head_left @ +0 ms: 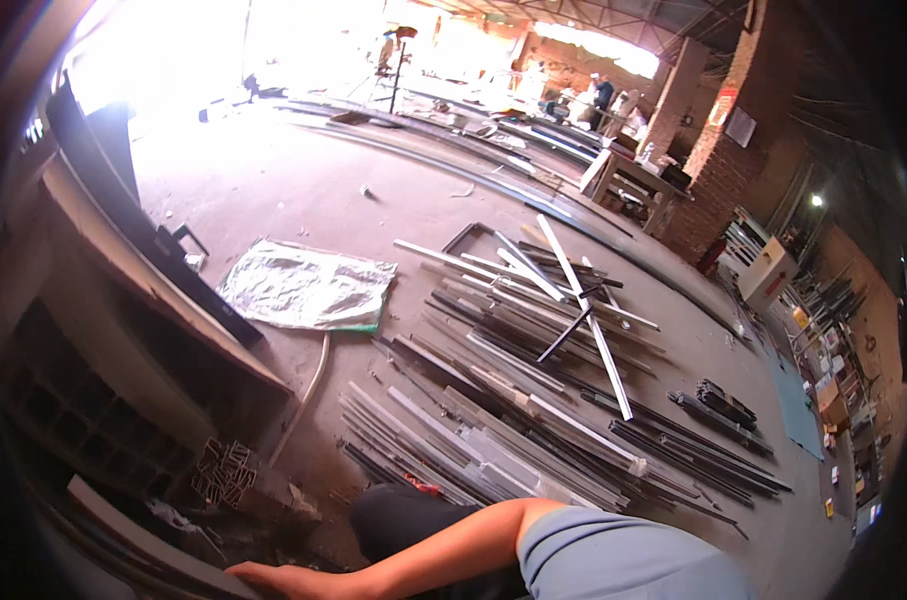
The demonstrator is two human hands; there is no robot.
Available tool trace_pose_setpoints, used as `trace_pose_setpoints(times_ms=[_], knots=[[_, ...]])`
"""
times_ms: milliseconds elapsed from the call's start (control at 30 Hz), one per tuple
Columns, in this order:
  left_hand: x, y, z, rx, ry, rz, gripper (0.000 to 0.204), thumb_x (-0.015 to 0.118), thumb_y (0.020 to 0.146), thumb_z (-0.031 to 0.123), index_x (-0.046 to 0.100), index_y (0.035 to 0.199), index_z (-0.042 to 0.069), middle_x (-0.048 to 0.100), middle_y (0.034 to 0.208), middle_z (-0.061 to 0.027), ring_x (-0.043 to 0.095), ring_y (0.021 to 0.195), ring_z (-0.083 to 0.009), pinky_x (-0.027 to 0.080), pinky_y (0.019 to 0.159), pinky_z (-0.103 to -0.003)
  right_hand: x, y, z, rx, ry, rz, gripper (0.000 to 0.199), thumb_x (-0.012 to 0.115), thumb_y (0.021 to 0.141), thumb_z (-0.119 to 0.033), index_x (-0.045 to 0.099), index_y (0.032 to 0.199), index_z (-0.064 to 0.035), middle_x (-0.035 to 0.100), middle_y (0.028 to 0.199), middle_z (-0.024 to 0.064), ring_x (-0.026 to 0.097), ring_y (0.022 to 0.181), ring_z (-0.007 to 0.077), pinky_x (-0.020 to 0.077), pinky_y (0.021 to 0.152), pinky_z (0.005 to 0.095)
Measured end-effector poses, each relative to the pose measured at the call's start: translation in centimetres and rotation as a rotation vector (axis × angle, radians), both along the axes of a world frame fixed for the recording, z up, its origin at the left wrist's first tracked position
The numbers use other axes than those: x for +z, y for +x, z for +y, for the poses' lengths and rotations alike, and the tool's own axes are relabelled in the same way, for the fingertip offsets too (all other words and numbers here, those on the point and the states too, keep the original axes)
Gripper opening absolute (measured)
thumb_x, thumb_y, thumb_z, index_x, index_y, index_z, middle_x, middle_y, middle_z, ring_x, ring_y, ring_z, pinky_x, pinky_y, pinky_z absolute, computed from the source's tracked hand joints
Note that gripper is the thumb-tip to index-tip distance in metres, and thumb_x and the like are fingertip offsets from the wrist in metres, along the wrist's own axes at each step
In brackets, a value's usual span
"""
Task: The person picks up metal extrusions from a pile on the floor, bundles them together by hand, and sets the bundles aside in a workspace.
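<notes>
At the lower edge, my right hand (288,581) comes in from the right, below a grey-blue sleeve (613,550). Its fingers lie together against a long flat bar (143,535) and look closed on its edge; the lower part of the hand is cut off by the picture's rim. The bar slants from the lower left toward my hand. My left hand does not show. Beside the forearm is a dark trouser knee (403,515). Close to my hand lies a bundle of hollow rectangular profiles (228,472), their ends facing me.
Long metal profiles (493,400) lie in rows on the floor, with a black angled frame (571,330) across them. A silvery sheet (308,285) lies beyond. A dark bench-like structure (153,260) stands left. Brick pillars (718,150) and people (601,95) are farther back.
</notes>
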State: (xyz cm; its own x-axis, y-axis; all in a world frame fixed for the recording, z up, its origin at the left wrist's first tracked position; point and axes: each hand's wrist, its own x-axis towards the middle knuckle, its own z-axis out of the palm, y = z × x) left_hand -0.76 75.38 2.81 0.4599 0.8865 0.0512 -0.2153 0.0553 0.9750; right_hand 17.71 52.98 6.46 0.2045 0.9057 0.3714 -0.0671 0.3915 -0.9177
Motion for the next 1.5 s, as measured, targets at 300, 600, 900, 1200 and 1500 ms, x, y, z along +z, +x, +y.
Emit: trace_pose_setpoints(times_ms=[300,600,900,1200,1500], knots=[[-1.3,1.6,0.1,-0.08,0.22,-0.217,0.065,0.06,0.096,0.058,0.062,0.126,0.0,0.072,0.112,-0.0151,0.068,0.088,-0.0235,0.055,0.074,-0.033,-1.1,16.4,-17.5,-0.968,-0.218,-0.693,0.058,0.07,0.09,-0.008,0.039,0.14,-0.0042,0.057,0.102,0.0085,0.056,0.082,0.0158,0.0484,0.07,0.0335],[-5.1,-0.9,4.5,0.105,0.069,-0.189,0.053,0.054,0.102,0.05,0.063,0.114,-0.001,0.071,0.101,-0.0129,0.068,0.087,-0.0235,0.055,0.079,-0.035,0.7,46.9,-42.8,-1.582,-1.565,-1.194,0.093,0.07,0.086,-0.048,0.023,0.156,-0.0086,0.043,0.152,0.0225,0.046,0.137,0.0397,0.0331,0.116,0.0511],[-1.4,-1.1,3.2,0.319,0.182,0.262,0.042,0.057,0.103,0.038,0.063,0.107,-0.004,0.068,0.1,-0.0144,0.065,0.088,-0.0252,0.055,0.08,-0.036,-12.7,33.0,-27.2,-0.32,-1.532,-1.058,0.056,0.063,0.091,-0.039,0.057,0.14,-0.0136,0.064,0.132,0.0155,0.062,0.12,0.0346,0.0509,0.1,0.0454],[-6.8,-5.7,11.8,0.287,0.287,0.568,0.039,0.061,0.101,0.032,0.062,0.122,-0.001,0.069,0.103,-0.0112,0.067,0.092,-0.0207,0.053,0.085,-0.032,-4.2,12.3,-8.0,-0.204,-0.217,-1.022,0.04,0.072,0.088,-0.02,0.062,0.123,-0.0052,0.068,0.108,0.012,0.068,0.096,0.0296,0.0545,0.083,0.0407],[-17.1,-8.1,14.2,0.275,0.695,0.943,0.018,0.063,0.092,0.02,0.068,0.094,0.003,0.071,0.085,-0.0184,0.07,0.082,-0.0359,0.055,0.072,-0.042,-6.5,-1.7,2.1,0.469,0.04,-0.961,0.053,0.069,0.087,-0.022,0.056,0.135,-0.0011,0.065,0.114,0.0168,0.065,0.104,0.0339,0.0528,0.09,0.044]])
